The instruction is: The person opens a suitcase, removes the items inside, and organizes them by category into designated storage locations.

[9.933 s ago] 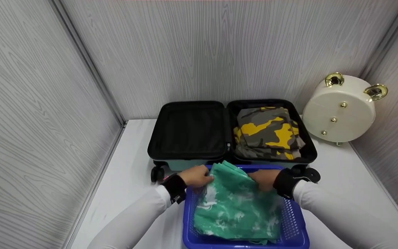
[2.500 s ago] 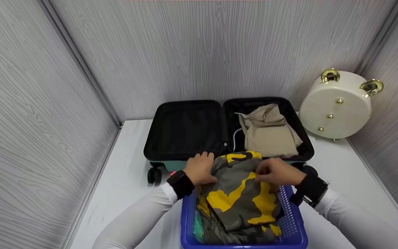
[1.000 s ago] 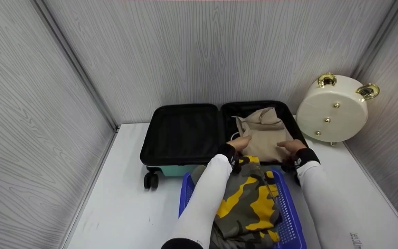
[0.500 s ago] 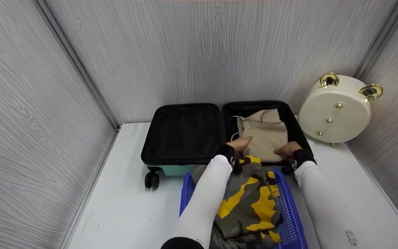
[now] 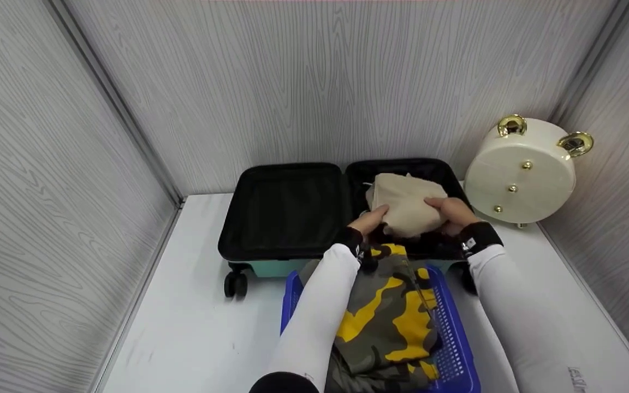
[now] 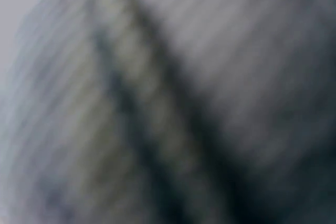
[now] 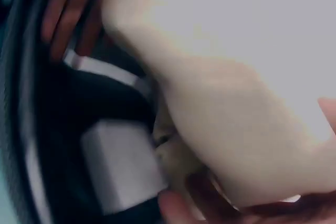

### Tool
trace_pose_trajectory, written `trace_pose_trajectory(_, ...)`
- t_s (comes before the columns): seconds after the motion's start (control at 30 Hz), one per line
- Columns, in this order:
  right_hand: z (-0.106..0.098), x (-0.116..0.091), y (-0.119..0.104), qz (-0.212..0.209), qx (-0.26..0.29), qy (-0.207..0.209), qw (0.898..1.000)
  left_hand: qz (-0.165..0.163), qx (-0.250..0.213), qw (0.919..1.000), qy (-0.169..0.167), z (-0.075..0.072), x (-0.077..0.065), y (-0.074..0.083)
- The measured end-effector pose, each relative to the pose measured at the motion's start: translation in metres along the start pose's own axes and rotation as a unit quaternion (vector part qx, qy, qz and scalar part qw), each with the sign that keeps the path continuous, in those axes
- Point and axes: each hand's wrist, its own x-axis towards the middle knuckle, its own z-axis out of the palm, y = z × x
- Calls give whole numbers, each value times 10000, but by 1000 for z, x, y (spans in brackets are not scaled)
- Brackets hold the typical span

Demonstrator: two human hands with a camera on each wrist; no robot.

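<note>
My left hand (image 5: 370,220) and right hand (image 5: 454,214) grip opposite sides of a folded beige garment (image 5: 407,203), thumbs on top. It is raised at its near edge over the right half of an open suitcase (image 5: 287,256). In the right wrist view the beige garment (image 7: 226,108) fills most of the frame; right-hand fingers (image 7: 210,198) curl under it, and left-hand fingers (image 7: 73,14) show at the top left. A folded grey, yellow and black camouflage garment (image 5: 385,322) lies in the blue basket (image 5: 454,338) below my arms. The left wrist view is too blurred to read.
The suitcase's left half (image 5: 287,210) has a bare black lining. A pale block-like thing (image 7: 123,163) lies under the garment in the right wrist view. A round cream case with gold ears (image 5: 519,183) stands at right. Grey walls (image 5: 292,82) close in the white table (image 5: 200,305).
Earlier, the camouflage garment went from the suitcase into the basket, over the green cloth. Since half a second ago, my hands have raised and bunched the beige garment, moving slightly up.
</note>
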Motion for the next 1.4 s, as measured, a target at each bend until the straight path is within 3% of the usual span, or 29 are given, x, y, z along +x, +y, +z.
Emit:
trace_pose_trajectory(0.1,9,-4,-8,-144,955,-363,9947,51,-871,9962,78,-7,-4,-2)
trace_pose_trajectory(0.13,11,-6,-10,-243,1080,-467,9928,73,-943,9954,138,-9,-4,-2)
trace_pose_trajectory(0.37,23,-23,-13,-755,1070,-878,9875,90,-1937,9800,-447,-23,-7,10)
trace_pose_trajectory(0.53,34,-35,-18,-1120,933,-824,9859,198,-1879,9819,-129,-31,-12,29)
trace_pose_trajectory(0.87,54,-66,-41,-1827,332,-528,9812,1080,-1974,9742,170,-44,-47,70)
trace_pose_trajectory(1.13,49,-100,-48,-2501,128,-1028,9627,1547,-1969,9681,39,-52,-89,93)
trace_pose_trajectory(1.27,38,-106,-47,-2361,-140,-534,9702,1698,-1868,9676,-107,-55,-110,97)
trace_pose_trajectory(1.4,24,-103,-44,-2064,-369,134,9777,1801,-1124,9768,-294,-55,-127,95)
